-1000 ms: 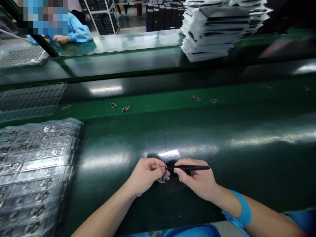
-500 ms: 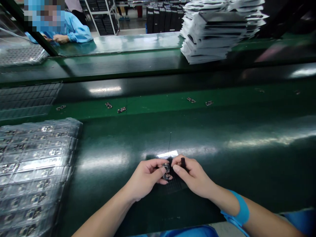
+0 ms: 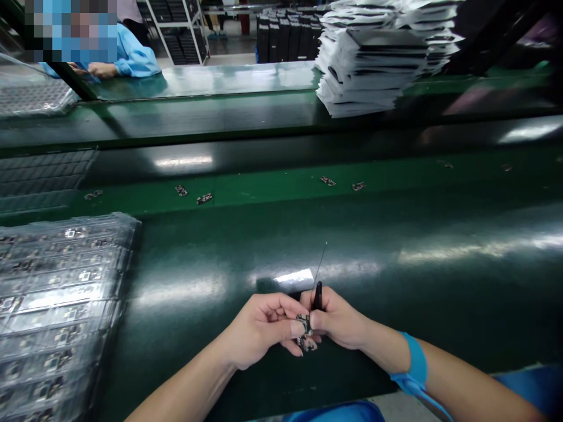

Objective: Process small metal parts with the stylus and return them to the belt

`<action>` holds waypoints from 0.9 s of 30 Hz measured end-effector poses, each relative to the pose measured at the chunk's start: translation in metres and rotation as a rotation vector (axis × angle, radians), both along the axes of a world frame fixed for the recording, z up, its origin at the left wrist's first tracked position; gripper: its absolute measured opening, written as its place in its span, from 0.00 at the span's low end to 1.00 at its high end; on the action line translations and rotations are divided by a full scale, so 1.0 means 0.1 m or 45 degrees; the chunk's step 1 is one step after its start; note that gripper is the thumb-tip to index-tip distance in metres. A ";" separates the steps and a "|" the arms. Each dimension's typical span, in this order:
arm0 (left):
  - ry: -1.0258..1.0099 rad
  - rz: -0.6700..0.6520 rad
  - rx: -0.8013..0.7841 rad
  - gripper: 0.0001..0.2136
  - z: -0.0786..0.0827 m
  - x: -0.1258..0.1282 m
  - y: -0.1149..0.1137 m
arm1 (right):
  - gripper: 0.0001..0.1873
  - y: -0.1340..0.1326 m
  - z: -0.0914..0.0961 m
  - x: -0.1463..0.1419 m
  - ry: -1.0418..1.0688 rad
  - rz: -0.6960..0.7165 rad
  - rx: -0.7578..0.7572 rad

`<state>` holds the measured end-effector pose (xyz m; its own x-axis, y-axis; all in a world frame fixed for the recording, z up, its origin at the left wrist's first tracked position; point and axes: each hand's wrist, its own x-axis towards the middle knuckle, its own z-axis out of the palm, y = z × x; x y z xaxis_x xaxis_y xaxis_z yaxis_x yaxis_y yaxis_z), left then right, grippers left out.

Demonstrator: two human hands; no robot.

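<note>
Left hand pinching a small circuit board between thumb and fingers, right hand curled round a black tool, thumb right at the board's edge, thin wire poking up, green worktop below, plastic trays off left.

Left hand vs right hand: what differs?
The left hand pinches a small circuit board; the right hand holds a slim black tool. The right hand has a blue band at the wrist; the left hand has none. Shared: both are ungloved and close together at the board.
</note>
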<state>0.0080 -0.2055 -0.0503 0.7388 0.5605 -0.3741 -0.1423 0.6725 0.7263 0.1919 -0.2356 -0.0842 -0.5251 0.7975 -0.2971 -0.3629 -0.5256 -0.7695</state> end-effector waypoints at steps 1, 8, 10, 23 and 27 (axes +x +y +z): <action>0.011 0.012 0.005 0.08 0.00 0.00 0.00 | 0.24 0.00 -0.01 -0.01 -0.006 -0.023 0.006; 0.100 0.183 0.034 0.12 -0.03 0.02 0.02 | 0.22 0.01 0.00 0.03 -0.034 -0.311 0.146; 0.115 0.193 0.045 0.11 -0.03 0.02 0.03 | 0.20 0.01 -0.01 0.04 -0.062 -0.294 0.185; 0.192 0.234 0.153 0.11 -0.04 0.00 0.05 | 0.15 0.01 -0.05 0.07 -0.484 -0.344 0.332; 0.623 0.518 0.557 0.11 -0.07 -0.04 0.58 | 0.15 0.06 -0.05 0.12 -0.684 -0.520 0.363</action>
